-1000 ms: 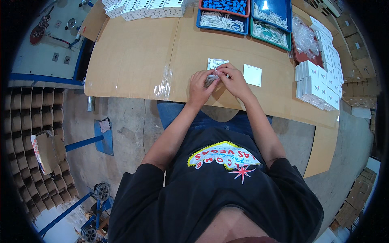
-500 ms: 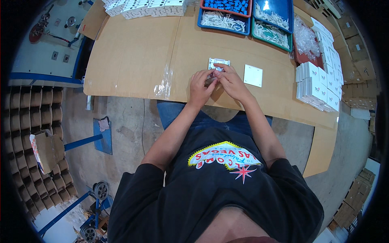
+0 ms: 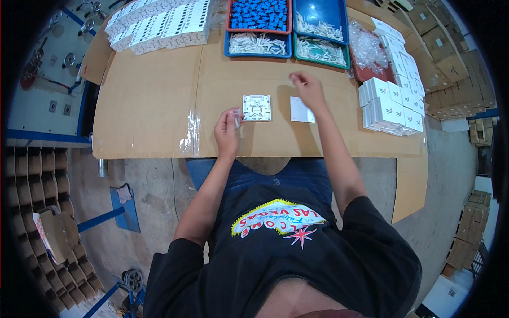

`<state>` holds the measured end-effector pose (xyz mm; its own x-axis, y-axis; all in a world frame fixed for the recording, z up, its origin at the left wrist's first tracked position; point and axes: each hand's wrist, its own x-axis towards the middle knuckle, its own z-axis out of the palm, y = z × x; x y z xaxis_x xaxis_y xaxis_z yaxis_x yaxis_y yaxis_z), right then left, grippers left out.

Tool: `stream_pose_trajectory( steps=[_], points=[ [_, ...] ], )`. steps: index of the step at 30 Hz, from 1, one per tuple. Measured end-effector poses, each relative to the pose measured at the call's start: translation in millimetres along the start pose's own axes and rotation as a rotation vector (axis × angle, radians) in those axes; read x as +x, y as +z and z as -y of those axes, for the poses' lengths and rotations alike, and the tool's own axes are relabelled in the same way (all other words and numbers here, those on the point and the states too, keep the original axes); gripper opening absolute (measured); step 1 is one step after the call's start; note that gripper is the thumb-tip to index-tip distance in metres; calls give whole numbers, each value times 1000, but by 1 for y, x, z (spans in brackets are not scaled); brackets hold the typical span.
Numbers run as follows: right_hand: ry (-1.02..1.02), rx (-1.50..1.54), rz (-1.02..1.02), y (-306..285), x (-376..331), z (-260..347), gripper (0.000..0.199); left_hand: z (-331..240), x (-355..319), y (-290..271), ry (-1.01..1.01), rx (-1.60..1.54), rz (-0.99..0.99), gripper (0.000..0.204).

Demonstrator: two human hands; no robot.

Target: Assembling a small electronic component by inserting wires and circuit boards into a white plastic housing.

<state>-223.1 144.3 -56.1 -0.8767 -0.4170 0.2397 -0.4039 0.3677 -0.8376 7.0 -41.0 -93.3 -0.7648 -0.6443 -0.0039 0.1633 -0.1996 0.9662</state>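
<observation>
While curled around translucent piece [image 3: 237,121]: left hand [image 3: 227,132], white frame [image 3: 256,100] beside fingers. Right hand [image 3: 310,91]: fingers half-curled, hold unclear, white plate [image 3: 300,111] near.

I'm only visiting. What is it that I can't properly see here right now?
All in the head view:
- Left hand: its fingers partly hide a small clear item.
- Right hand: fingertips blurred and small; whether they pinch anything is unclear.
- White square frame: its fine details are too small.
- Right-hand red tray: clear plastic bags cover its inside.
</observation>
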Motion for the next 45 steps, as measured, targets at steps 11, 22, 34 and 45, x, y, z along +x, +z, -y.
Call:
stream_pose_trajectory(
  steps=[11,22,34,45],
  points=[
    [17,-602,1,-76,147,-72,17,-5,-24,-5,-765,-1022,491,49],
    [68,-780,190,-60,172,-62,12,4,-14,-11,-847,-1032,543,53],
    [-31,-820,303,-77,191,-81,13,5,-13,-3,-857,-1000,526,54],
    [-52,-876,239,-78,176,-77,15,2,-19,-6,-849,-1003,514,52]
  ],
)
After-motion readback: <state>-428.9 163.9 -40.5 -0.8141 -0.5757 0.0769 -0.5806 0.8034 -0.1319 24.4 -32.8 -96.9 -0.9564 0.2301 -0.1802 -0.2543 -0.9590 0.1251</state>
